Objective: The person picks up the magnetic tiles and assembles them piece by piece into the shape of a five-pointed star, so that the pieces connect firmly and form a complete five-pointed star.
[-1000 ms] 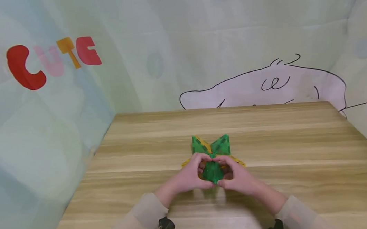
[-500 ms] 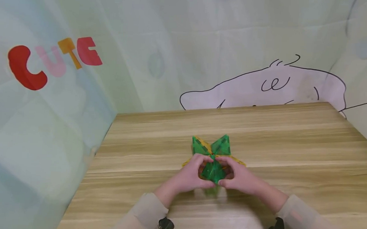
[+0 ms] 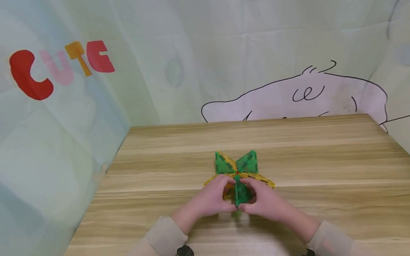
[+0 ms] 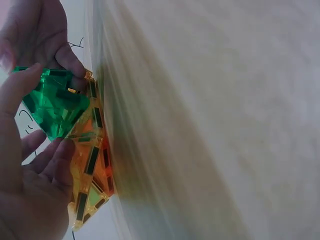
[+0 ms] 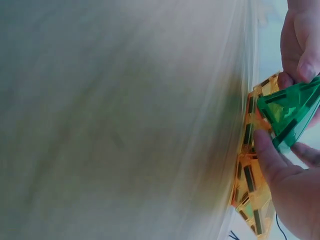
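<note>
In the head view a star-shaped build of translucent magnetic tiles lies on the table, with green points at the back and yellow tiles to the sides. At its near side, my left hand and right hand face each other, thumbs and fingertips pinching green magnetic tiles between them. Both wrist views show those green tiles as a folded, pointed shape. Yellow-orange tiles stand low against the tabletop beside the fingers. My fingers and palms partly hide the near part of the build.
The wood-grain table extends around the build. Behind it hangs a printed cloth with a line-drawn animal. Coloured letters mark the cloth on the left. Dark bands sit at both sleeves.
The green tiles between my hands have turned and look narrower, with orange now showing to their left. Both hands have shifted slightly nearer to me, and the thumbs have drawn closer together.
</note>
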`<action>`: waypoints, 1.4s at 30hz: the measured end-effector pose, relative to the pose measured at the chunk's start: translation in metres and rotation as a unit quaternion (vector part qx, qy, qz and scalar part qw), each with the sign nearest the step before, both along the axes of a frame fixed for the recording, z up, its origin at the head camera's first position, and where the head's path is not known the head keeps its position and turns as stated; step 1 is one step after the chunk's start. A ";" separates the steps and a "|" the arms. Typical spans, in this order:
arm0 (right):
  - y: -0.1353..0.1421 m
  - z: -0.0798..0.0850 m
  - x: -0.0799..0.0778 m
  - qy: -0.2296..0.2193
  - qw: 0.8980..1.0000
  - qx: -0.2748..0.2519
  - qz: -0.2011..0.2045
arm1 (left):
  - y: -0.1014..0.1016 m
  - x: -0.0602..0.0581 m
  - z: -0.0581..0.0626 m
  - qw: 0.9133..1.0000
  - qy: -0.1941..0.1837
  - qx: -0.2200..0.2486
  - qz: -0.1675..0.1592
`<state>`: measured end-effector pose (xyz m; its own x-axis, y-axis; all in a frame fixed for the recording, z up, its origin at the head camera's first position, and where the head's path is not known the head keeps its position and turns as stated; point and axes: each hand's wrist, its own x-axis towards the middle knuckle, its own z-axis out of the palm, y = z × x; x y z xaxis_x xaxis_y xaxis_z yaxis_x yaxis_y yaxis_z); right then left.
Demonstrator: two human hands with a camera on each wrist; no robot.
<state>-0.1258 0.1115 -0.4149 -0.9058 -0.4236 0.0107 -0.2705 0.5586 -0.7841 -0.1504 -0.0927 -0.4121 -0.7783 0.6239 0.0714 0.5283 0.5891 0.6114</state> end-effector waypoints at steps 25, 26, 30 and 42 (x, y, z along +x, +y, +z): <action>-0.005 -0.001 0.005 -0.082 0.986 -0.135 -0.054 | 0.012 0.011 0.005 0.998 0.066 -0.023 -0.004; -0.005 -0.001 0.005 -0.077 0.988 -0.118 -0.060 | 0.011 0.011 0.005 0.998 0.065 -0.025 -0.004; -0.007 0.001 0.004 -0.047 0.995 -0.041 -0.077 | 0.009 0.011 0.005 0.996 0.074 -0.042 -0.010; -0.007 0.004 0.009 0.035 0.994 0.076 -0.075 | 0.005 0.009 0.004 0.985 0.147 -0.083 -0.034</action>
